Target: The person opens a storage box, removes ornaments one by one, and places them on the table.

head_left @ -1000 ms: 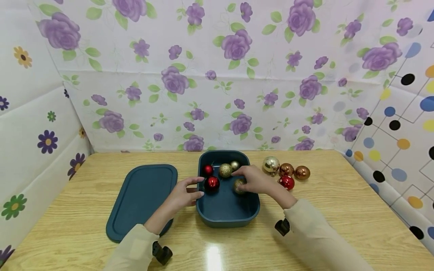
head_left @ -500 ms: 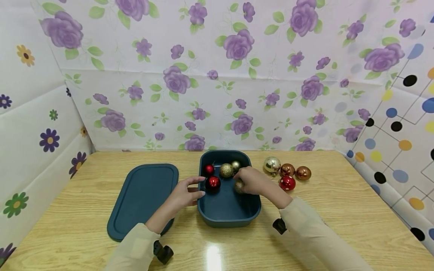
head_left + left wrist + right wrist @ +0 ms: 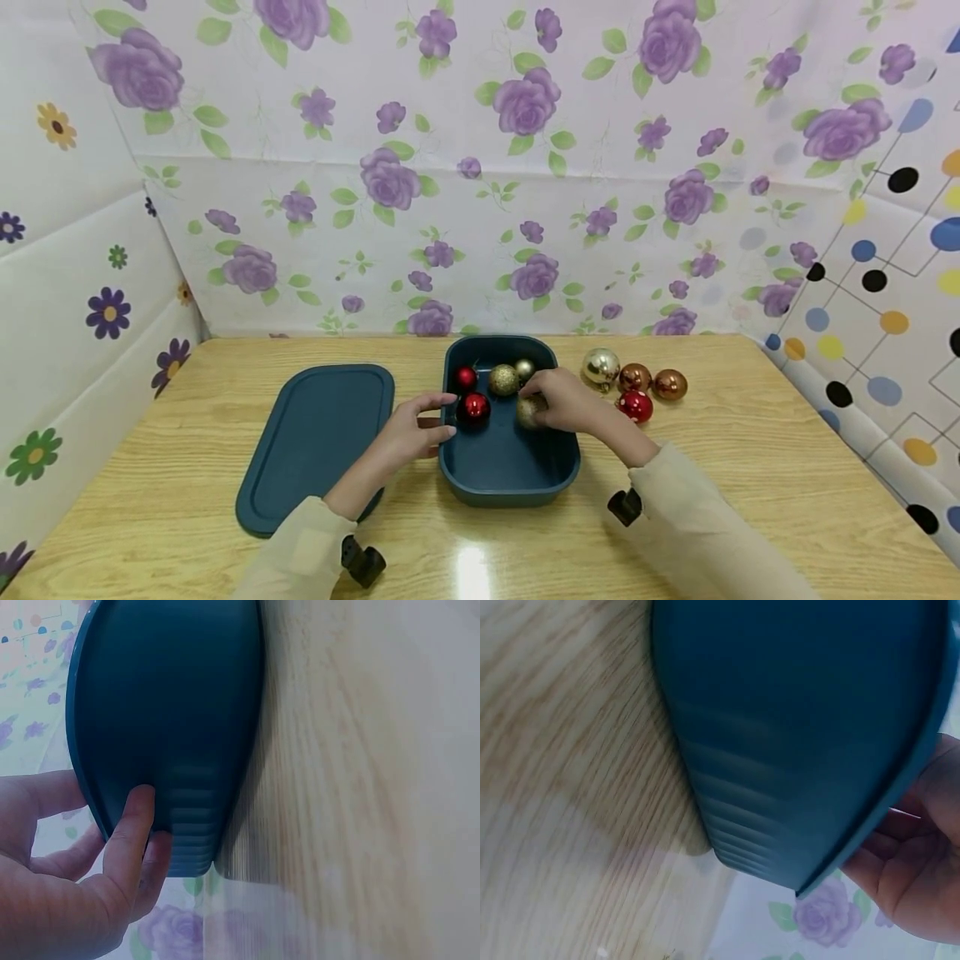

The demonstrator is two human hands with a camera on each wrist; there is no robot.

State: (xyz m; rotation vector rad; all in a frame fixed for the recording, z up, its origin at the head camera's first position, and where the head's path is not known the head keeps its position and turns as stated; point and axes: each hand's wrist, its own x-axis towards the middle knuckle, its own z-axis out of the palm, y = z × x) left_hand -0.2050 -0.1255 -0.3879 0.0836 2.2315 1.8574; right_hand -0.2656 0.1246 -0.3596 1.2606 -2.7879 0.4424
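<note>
A dark teal box (image 3: 510,493) stands uncovered on the table. My left hand (image 3: 412,429) holds its left rim; in the left wrist view, fingers of that hand (image 3: 82,892) lie on both sides of the box wall (image 3: 172,697). Inside the box my right hand (image 3: 568,402) holds a glittery gold bauble (image 3: 528,413) near the right wall. In the right wrist view the box wall (image 3: 795,727) hides that bauble and part of the hand (image 3: 922,862). Also in the box are two red baubles (image 3: 474,407), another glittery gold bauble (image 3: 503,380) and a small shiny gold bauble (image 3: 524,369).
Left of the box a flat teal lid (image 3: 318,442) lies on the table. To the right sit a large pale gold bauble (image 3: 601,367), two copper baubles (image 3: 670,384) and a red bauble with white dots (image 3: 636,407). Patterned cloth (image 3: 480,242) hangs behind the table.
My right hand has stayed at the gold bauble inside the box, its fingers shifting slightly around it. The left hand keeps its place on the rim.
</note>
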